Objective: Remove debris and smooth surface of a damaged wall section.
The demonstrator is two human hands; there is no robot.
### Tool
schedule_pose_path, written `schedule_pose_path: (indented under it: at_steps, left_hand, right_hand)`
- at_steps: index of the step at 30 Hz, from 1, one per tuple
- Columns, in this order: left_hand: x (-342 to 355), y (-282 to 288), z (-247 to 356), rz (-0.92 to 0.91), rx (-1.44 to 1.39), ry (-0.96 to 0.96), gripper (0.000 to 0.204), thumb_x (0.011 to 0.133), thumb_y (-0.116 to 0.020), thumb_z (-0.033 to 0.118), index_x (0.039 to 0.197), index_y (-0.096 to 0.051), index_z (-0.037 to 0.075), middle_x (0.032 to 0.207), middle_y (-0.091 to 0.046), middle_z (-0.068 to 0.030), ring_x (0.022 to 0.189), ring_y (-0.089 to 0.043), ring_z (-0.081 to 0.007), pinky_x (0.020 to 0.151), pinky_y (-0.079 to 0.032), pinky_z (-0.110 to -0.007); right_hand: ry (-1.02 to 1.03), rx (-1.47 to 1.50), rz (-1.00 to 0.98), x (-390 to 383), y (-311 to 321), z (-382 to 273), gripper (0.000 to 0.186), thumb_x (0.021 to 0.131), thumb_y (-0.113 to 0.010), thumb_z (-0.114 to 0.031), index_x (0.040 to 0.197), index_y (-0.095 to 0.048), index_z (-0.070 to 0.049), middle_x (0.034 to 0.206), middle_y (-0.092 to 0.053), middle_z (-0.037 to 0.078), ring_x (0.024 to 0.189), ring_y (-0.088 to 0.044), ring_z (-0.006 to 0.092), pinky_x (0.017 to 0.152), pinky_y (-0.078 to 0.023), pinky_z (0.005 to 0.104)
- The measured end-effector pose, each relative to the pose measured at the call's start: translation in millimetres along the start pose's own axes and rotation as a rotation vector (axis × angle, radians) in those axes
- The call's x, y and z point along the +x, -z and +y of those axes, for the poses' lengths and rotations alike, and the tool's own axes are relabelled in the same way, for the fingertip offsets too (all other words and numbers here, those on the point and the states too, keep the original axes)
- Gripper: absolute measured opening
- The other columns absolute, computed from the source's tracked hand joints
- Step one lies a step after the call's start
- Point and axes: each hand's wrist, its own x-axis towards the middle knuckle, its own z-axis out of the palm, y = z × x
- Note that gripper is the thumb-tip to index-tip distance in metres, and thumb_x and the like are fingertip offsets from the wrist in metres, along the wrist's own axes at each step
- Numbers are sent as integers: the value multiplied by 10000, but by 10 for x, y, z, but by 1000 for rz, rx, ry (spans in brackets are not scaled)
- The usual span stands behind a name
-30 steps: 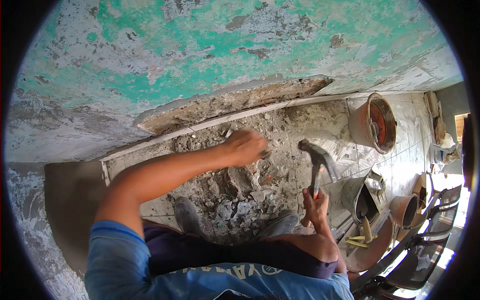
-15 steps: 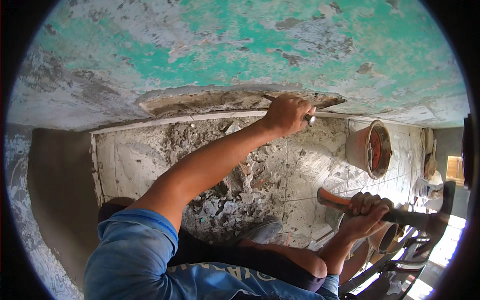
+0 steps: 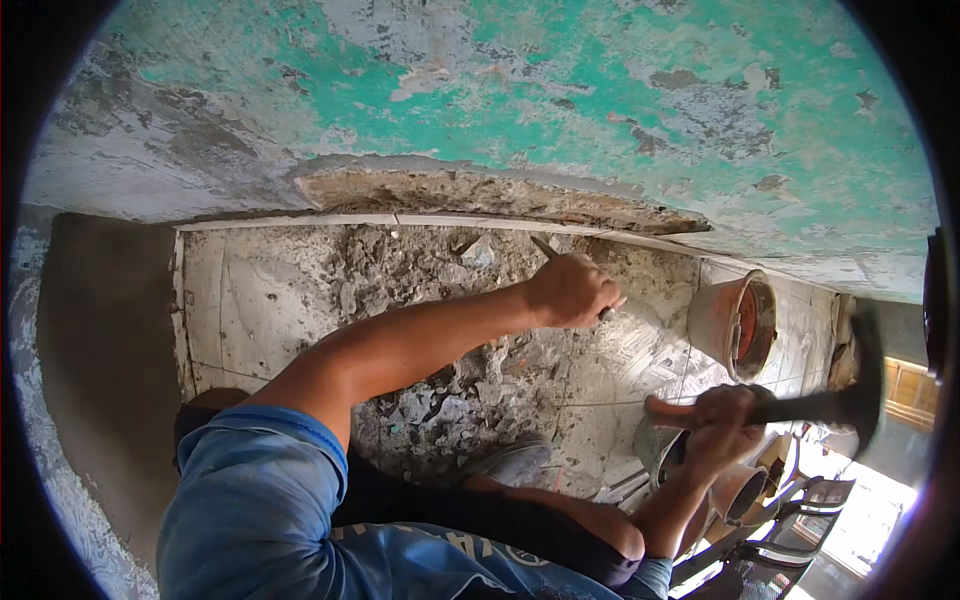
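My left hand (image 3: 572,292) is closed around a metal chisel (image 3: 543,246), held over the rubble-strewn floor, its tip slanting toward the wall's foot and its end poking out below my fingers. Whether the tip touches anything I cannot tell. Out to the right, my right hand (image 3: 725,425) grips the orange-and-black handle of a hammer (image 3: 847,412), whose head is motion-blurred. In front of me the peeling green-and-white wall (image 3: 470,90) has a long broken-out strip (image 3: 480,195) of rough masonry just above the white tile edging. Broken plaster and grit (image 3: 420,405) lie heaped between my arm and my shoe.
A dirty bucket (image 3: 715,320) lies right of my left hand near the wall. Smaller containers (image 3: 735,492) and black chairs (image 3: 800,530) are at the lower right, by a bright opening. A dark plastered wall (image 3: 105,330) bounds the left side.
My left hand first rose to the broken strip and has since dropped slightly away from it with the chisel. My right hand has swung the hammer out to the right.
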Motion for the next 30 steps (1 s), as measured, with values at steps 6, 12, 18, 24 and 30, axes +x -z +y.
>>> schedule_pose_path:
  at_steps: [6,12,18,24,30]
  left_hand:
    - [-158,424,137,223,100,-190,154,815,-657,172,702,-583,97,556,-568,-33,525,-568,-191,556,-439,-364]
    - [-341,982,104,233,138,-313,302,847,-666,189,612,-496,108,532,-537,-26,486,-508,-151,523,-417,-317]
    - [-439,1270,-136,259,183,-405,369,827,-706,228,592,-442,122,527,-458,-7,491,-450,-143,525,-383,-319]
    - [-430,1169,-164,266,205,-331,312,821,-704,205,640,-469,111,576,-496,-1,538,-506,-156,553,-418,-336]
    - [-522,1064,-232,214,66,-327,267,857,-640,144,649,-487,77,545,-482,-77,484,-508,-222,509,-451,-376]
  right_hand:
    - [226,255,-95,-144,-118,61,259,963,-516,-268,858,-390,-68,546,-362,8,429,-396,106,372,-354,252]
    - [264,127,-232,-293,-309,56,281,958,-527,-286,857,-409,-52,553,-397,25,428,-407,125,389,-365,255]
    - [391,123,-342,-289,-383,64,273,958,-518,-294,850,-456,-51,573,-430,33,453,-413,123,409,-365,261]
    - [521,-695,-625,-544,-474,579,254,888,-581,-198,707,-621,-25,583,-558,103,510,-533,240,501,-433,325]
    - [-59,-518,-628,-873,-271,752,237,810,-701,-190,994,-657,-47,852,-674,113,720,-647,213,650,-506,317]
